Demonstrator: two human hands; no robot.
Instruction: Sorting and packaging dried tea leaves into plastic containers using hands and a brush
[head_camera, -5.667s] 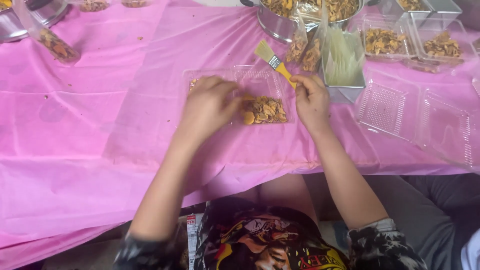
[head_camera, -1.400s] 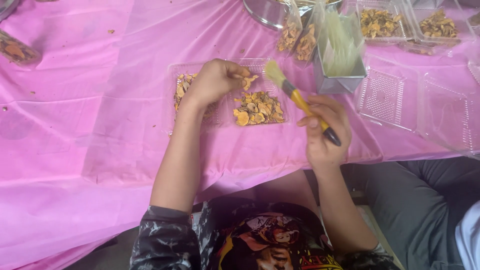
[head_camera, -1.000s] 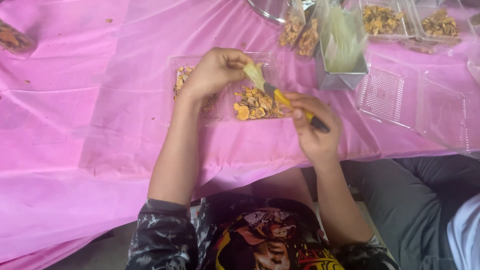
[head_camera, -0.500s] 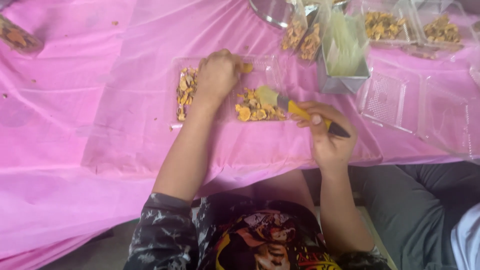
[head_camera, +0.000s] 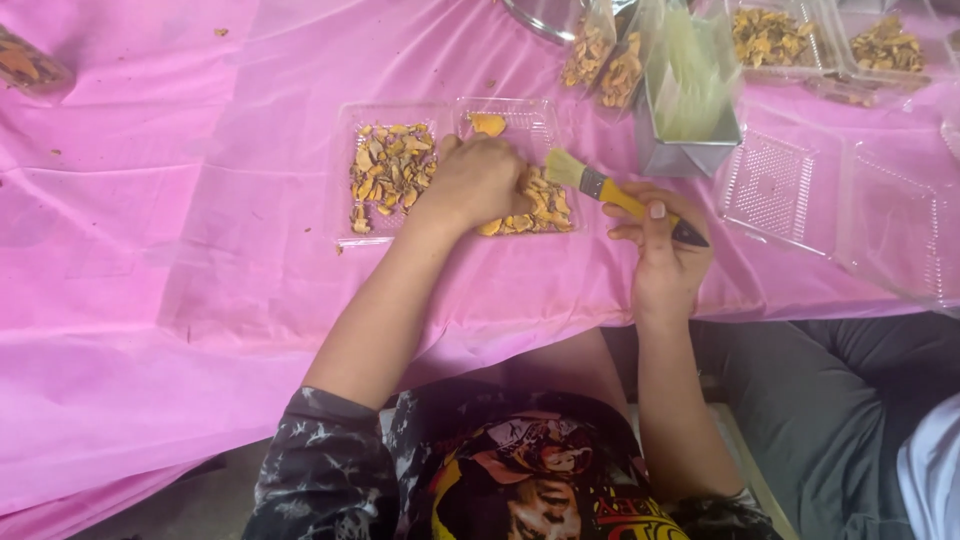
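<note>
A clear two-part plastic tray (head_camera: 342, 205) lies on the pink tablecloth (head_camera: 150, 250). Its left half holds brownish-yellow dried pieces (head_camera: 390, 168). In the right half lie a pile of yellow pieces (head_camera: 552, 205) and a single yellow piece (head_camera: 488, 124) at the far side. My left hand (head_camera: 478, 182) rests on that pile with fingers curled down; what they grip is hidden. My right hand (head_camera: 665, 262) holds a yellow-handled brush (head_camera: 622, 197) just right of the tray, bristles pointing toward the pile.
A metal box of pale strips (head_camera: 690, 150) stands behind the brush, with clear bags of dried pieces (head_camera: 605, 60) beside it. An empty clear tray (head_camera: 830, 210) lies to the right, filled trays (head_camera: 770, 40) behind. Another person's grey-trousered leg (head_camera: 830, 400) is at the right.
My left hand moved from the tray's far side, leaving a yellow piece there, down onto the pile. The brush drew back to the right, off the pile.
</note>
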